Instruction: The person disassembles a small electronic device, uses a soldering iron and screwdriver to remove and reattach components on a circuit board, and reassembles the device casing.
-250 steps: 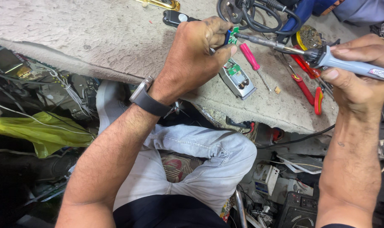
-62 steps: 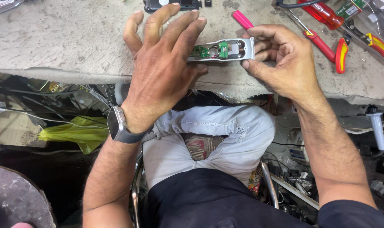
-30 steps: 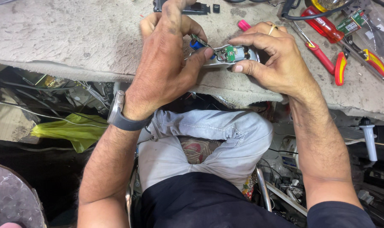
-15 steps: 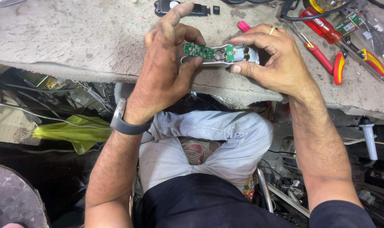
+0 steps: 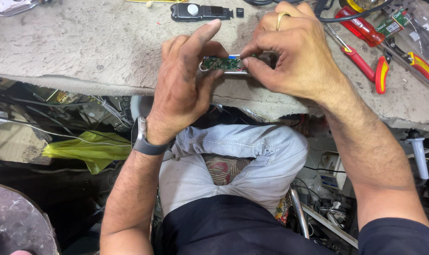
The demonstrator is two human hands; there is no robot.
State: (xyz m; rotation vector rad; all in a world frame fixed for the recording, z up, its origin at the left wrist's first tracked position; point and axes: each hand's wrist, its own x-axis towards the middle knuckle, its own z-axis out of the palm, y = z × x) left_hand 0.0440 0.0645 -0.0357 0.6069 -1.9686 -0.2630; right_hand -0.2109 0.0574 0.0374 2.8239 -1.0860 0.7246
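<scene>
A small green circuit board [image 5: 220,63] in a silver casing is pinched between both hands just above the worn grey workbench [image 5: 82,47]. My left hand [image 5: 186,89], with a watch on its wrist, grips the board's left end with thumb and fingers, forefinger raised. My right hand [image 5: 297,59], wearing a ring, holds the right end and covers that part of the casing.
A black plastic cover [image 5: 200,12] lies at the bench's far edge. Red-handled pliers [image 5: 382,71] and a red screwdriver [image 5: 356,52] lie to the right, with a black cable above them. A yellow-green bag [image 5: 89,148] and tangled wires sit under the bench at left.
Both hands have closed in over the board and my right hand now hides its right end. Earlier my right hand held a soldering iron; it no longer does.
</scene>
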